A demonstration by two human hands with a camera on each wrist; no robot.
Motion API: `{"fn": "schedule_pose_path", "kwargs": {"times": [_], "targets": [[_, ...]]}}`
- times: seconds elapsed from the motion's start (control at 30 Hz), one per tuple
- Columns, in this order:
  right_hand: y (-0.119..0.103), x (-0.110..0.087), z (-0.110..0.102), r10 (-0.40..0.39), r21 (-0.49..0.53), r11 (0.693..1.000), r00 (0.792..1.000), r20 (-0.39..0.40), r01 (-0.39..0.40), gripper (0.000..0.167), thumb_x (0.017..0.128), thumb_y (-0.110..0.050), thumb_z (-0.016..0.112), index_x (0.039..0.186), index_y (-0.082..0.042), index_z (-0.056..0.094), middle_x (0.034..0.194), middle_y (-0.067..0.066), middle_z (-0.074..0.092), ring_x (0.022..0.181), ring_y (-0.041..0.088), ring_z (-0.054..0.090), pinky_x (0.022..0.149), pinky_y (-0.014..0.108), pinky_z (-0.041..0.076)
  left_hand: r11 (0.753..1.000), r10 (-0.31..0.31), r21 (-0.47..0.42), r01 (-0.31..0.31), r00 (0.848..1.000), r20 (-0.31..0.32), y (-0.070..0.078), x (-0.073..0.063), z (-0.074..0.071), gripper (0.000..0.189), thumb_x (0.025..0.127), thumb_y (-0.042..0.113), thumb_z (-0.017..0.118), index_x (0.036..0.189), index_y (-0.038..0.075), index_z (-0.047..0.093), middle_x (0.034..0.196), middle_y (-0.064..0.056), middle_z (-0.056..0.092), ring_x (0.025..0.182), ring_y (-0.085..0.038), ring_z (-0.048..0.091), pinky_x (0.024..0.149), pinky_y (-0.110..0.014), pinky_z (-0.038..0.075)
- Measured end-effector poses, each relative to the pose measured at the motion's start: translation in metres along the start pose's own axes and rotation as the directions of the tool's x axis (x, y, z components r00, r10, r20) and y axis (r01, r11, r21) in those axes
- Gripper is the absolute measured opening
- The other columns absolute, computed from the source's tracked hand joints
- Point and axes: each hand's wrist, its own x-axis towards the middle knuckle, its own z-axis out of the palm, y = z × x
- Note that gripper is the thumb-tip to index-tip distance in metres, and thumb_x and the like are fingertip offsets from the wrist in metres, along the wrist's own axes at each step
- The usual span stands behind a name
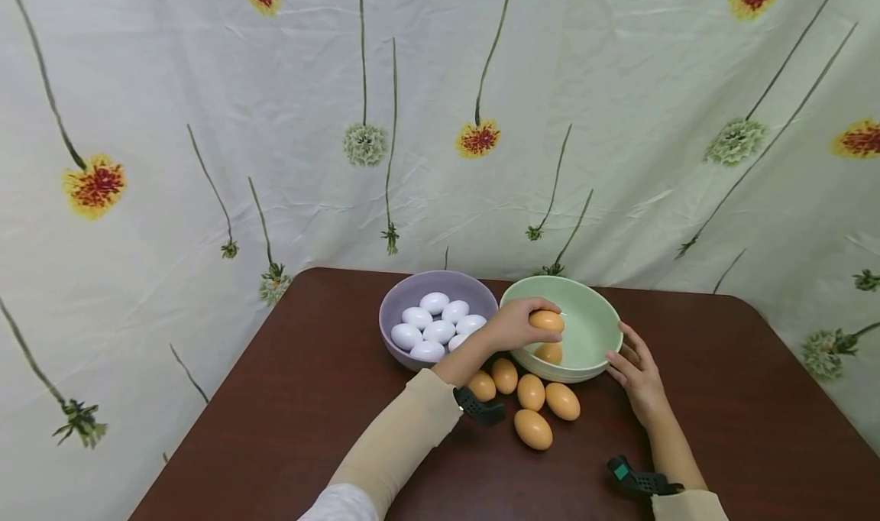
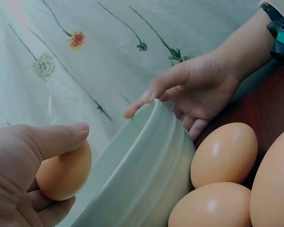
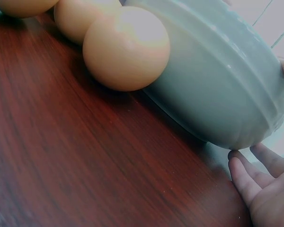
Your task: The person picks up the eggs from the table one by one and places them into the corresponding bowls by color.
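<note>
My left hand (image 1: 512, 325) holds a brown egg (image 1: 547, 321) between thumb and fingers, over the near left part of a light green bowl (image 1: 593, 318). Inside that bowl lies another brown egg (image 1: 549, 353), partly hidden by the bowl wall and the hand. At the bowl's right side, my right hand (image 1: 641, 380) holds the rim, thumb over the edge and fingers against the outside, as the left wrist view shows. Several loose brown eggs (image 1: 533, 429) lie on the table just in front of the bowl; one of them (image 3: 127, 48) sits close against its wall in the right wrist view.
A purple bowl (image 1: 387, 315) with several white eggs (image 1: 438, 331) stands left of the green one, its near right part covered by the left forearm. The dark red-brown table (image 1: 289, 399) ends at the back before a white flowered cloth (image 1: 309, 124).
</note>
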Motion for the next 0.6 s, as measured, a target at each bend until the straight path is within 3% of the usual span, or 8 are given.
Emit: {"fn": "schedule_pose_path", "kwargs": {"times": [0.2,0.6], "targets": [[0.000,-0.001,0.001,-0.008,0.002,1.000,1.000,0.008,0.008,0.062,0.099,-0.013,0.055,0.154,-0.014,0.025,0.143,0.021,0.024,0.105,0.000,0.053,0.083,0.016,0.048,0.999,-0.029,0.045,0.030,0.999,-0.022,-0.003,0.007,0.007,0.041,0.085,0.027,0.077,0.121,0.011,0.067,0.114,-0.001,0.067,0.092,-0.007,0.059,0.079,-0.018,0.045],[-0.002,0.000,0.000,-0.024,0.017,1.000,1.000,0.018,0.024,0.060,0.100,-0.011,0.054,0.153,-0.015,0.027,0.140,0.016,0.028,0.106,0.001,0.053,0.084,0.016,0.048,0.982,-0.043,0.182,0.040,0.999,0.011,-0.011,0.023,0.017,0.039,0.088,0.031,0.073,0.121,0.012,0.066,0.113,0.000,0.067,0.095,-0.009,0.059,0.081,-0.018,0.043]]}}
